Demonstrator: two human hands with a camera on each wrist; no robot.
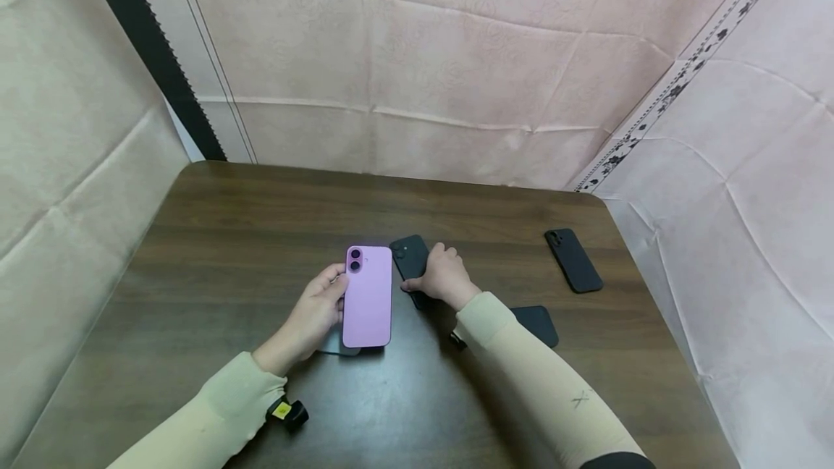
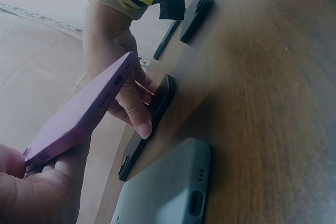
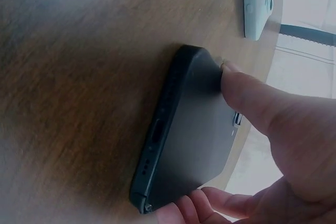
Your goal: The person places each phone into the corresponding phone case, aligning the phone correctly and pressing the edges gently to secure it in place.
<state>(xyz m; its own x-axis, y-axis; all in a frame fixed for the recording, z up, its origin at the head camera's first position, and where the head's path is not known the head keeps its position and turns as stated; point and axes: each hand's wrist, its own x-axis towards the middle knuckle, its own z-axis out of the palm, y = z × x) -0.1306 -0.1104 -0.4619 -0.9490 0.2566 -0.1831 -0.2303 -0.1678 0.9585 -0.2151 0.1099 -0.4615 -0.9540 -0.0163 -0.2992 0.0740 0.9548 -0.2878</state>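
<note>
A purple phone [image 1: 368, 297] is held up over the table by the left hand [image 1: 311, 315], thumb and fingers gripping its long side, its back with two camera lenses facing the head camera. Under it, partly hidden, lies a pale grey-green phone [image 2: 163, 190]. The right hand [image 1: 444, 277] grips a black phone [image 3: 194, 129] by its two long edges, thumb on one side and fingers on the other. That black phone lies tilted beside the purple one, camera end away from the person.
Another black phone [image 1: 573, 260] lies at the right of the brown wooden table [image 1: 247, 237]. A further dark phone [image 1: 536, 326] is partly covered by the right sleeve. Pale cloth [image 1: 456, 71] hangs behind and at both sides of the table.
</note>
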